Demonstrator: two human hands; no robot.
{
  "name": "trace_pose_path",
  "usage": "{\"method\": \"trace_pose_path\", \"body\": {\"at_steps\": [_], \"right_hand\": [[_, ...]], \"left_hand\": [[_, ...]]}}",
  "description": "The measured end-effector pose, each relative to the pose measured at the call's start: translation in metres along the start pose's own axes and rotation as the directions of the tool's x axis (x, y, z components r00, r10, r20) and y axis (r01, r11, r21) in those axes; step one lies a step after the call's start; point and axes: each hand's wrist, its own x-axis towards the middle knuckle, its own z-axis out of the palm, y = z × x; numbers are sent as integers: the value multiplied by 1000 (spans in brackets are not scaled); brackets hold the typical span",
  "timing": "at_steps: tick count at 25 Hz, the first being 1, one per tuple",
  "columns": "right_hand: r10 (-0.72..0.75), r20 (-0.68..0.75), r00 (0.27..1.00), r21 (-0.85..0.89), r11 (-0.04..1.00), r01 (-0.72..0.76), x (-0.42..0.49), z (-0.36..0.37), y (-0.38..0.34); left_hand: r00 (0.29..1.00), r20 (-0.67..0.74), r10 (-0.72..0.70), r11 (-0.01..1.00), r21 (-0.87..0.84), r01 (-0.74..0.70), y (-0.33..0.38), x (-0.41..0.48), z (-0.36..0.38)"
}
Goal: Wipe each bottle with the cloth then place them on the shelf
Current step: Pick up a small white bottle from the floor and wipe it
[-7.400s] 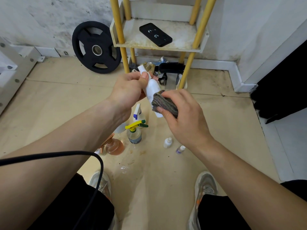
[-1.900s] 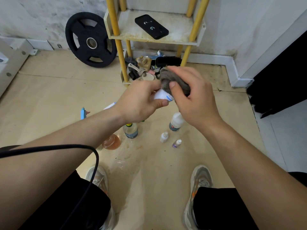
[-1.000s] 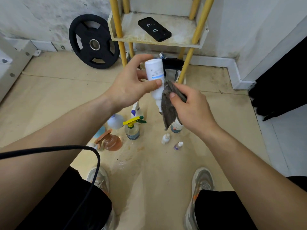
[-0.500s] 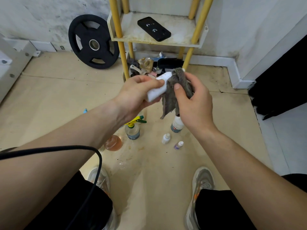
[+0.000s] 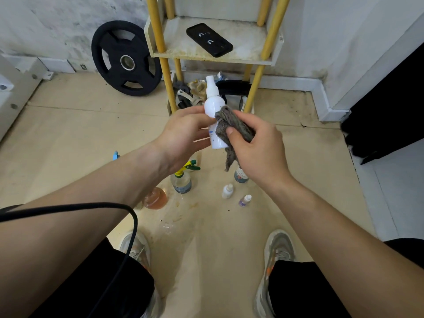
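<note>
Grips bottle (image 5: 214,106) upright in left hand (image 5: 183,134), mid-air before shelf (image 5: 179,40); pinches cloth (image 5: 231,125) against it in right hand (image 5: 259,145). Likely light, slippery plastic: best held round the body.

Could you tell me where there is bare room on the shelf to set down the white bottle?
The shelf board is bare left of the black device, up to the left yellow post, and right of it, towards the right post. Underneath, it is crowded with clutter.
</note>
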Motion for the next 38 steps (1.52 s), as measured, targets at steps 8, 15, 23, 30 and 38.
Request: {"method": "trace_pose_path", "body": {"at_steps": [8,15,23,30,38], "right_hand": [[26,-56,998,98,995,-21,2,-4,-3],[75,-47,996,115,991,-70,7,-2,-1],[93,-31,995,152,985,-87,6,1,2],[133,-44,990,139,982,-126,8,1,5],[89,-83,993,171,982,-74,4,6,2]], "left_hand": [[997,74,-8,997,-71,14,-4,-4,6],[999,-44,-15,1000,7,15,-5,-1,7],[997,-76,-3,998,-56,-1,-10,-3,13],[999,-2,-39,982,-184,38,-4,-9,15],[999,-21,-26,986,-165,23,-9,-6,19]]}}
